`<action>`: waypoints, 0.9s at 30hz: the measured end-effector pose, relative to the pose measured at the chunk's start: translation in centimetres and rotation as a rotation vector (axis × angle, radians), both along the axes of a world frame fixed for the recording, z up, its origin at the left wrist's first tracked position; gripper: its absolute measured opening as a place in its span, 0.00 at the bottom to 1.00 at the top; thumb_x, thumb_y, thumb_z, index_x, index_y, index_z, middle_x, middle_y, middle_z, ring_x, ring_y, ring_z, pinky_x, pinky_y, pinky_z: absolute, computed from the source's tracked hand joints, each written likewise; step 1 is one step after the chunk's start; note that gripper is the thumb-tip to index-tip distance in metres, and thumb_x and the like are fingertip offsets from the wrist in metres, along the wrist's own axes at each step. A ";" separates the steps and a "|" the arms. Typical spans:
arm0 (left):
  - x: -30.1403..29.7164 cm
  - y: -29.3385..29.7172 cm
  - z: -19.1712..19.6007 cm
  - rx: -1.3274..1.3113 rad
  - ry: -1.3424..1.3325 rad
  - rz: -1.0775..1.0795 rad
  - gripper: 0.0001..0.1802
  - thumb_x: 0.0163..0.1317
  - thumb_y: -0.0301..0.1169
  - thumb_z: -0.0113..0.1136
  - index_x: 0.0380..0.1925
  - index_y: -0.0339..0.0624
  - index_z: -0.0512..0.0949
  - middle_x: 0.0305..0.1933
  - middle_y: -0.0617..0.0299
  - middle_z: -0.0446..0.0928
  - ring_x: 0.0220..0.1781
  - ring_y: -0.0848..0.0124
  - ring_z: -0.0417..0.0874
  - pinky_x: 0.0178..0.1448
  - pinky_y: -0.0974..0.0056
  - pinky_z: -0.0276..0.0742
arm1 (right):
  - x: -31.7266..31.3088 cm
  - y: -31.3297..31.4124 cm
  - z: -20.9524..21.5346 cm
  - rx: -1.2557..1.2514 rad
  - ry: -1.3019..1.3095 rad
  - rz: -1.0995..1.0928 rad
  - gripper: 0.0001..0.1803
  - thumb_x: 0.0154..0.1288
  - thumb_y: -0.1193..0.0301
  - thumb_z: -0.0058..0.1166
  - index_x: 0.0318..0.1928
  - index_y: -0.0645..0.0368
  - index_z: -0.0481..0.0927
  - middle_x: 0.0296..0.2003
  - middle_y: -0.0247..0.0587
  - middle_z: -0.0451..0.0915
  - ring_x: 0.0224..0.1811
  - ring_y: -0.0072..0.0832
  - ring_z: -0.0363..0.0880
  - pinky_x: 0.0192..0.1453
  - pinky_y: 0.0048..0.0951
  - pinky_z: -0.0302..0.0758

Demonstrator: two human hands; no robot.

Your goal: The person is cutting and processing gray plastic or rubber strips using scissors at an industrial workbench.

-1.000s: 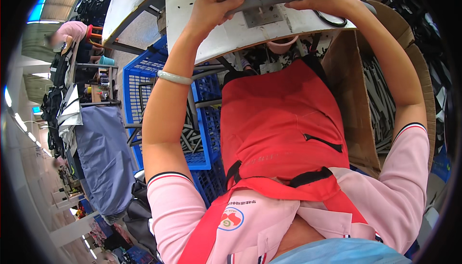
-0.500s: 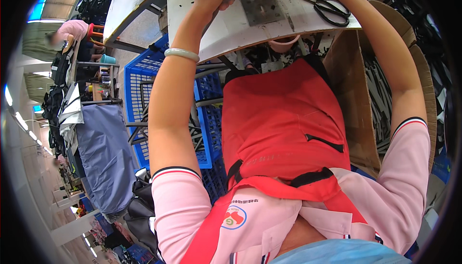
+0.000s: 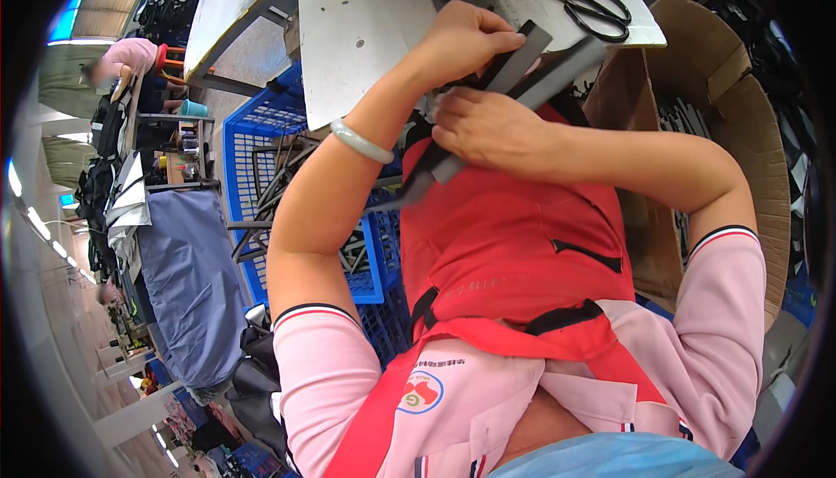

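Head view, hands (image 3: pixel 492 134) gripping strips (image 3: pixel 562 73), flat, straight-edged (grey, black)

The place is a workshop, most likely a factory floor. Scissors (image 3: pixel 597 16) lie on a white worktable (image 3: pixel 340 64); beside it stand a blue plastic crate (image 3: pixel 374 265) of narrow strips (image 3: pixel 355 255) and a large cardboard box (image 3: pixel 759 182). Tube lights (image 3: pixel 37 220) run in rows, and a co-worker (image 3: pixel 132 53) wears pink like the shirt (image 3: pixel 322 369) under the red apron (image 3: pixel 531 239).
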State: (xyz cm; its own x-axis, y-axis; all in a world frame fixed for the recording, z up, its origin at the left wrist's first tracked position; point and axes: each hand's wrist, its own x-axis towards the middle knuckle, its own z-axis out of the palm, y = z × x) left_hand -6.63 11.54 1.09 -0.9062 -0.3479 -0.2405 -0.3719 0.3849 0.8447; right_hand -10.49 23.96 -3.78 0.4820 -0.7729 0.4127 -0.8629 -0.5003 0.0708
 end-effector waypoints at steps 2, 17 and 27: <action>0.9 -0.8 -1.9 0.009 0.102 -0.042 0.17 0.64 0.40 0.60 0.39 0.34 0.84 0.32 0.63 0.82 0.30 0.77 0.77 0.36 0.69 0.74 | -0.4 -0.3 1.2 0.387 -0.062 -0.170 0.11 0.52 0.73 0.55 0.38 0.60 0.75 0.39 0.48 0.80 0.47 0.43 0.79 0.50 0.39 0.76; 4.2 -3.8 2.6 -0.356 0.307 0.081 0.17 0.63 0.41 0.63 0.40 0.36 0.84 0.25 0.65 0.79 0.24 0.83 0.72 0.28 0.75 0.68 | -13.5 2.0 10.5 0.369 -0.358 -0.694 0.39 0.51 0.55 0.66 0.57 0.70 0.72 0.44 0.64 0.79 0.48 0.50 0.80 0.52 0.39 0.75; 1.0 -6.1 1.2 -0.227 0.288 0.140 0.16 0.60 0.38 0.64 0.40 0.35 0.84 0.24 0.62 0.81 0.22 0.80 0.75 0.28 0.74 0.71 | -15.5 0.9 10.2 0.393 -0.355 -0.715 0.41 0.51 0.56 0.66 0.60 0.70 0.69 0.45 0.67 0.78 0.50 0.51 0.79 0.52 0.40 0.75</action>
State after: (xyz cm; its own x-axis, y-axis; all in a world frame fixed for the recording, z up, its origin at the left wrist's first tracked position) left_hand -5.66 5.48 2.27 -0.8652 -0.4883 0.1139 -0.1947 0.5365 0.8212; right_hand -26.01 24.86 6.38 -0.2757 -0.9573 0.0872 -0.9167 0.2346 -0.3236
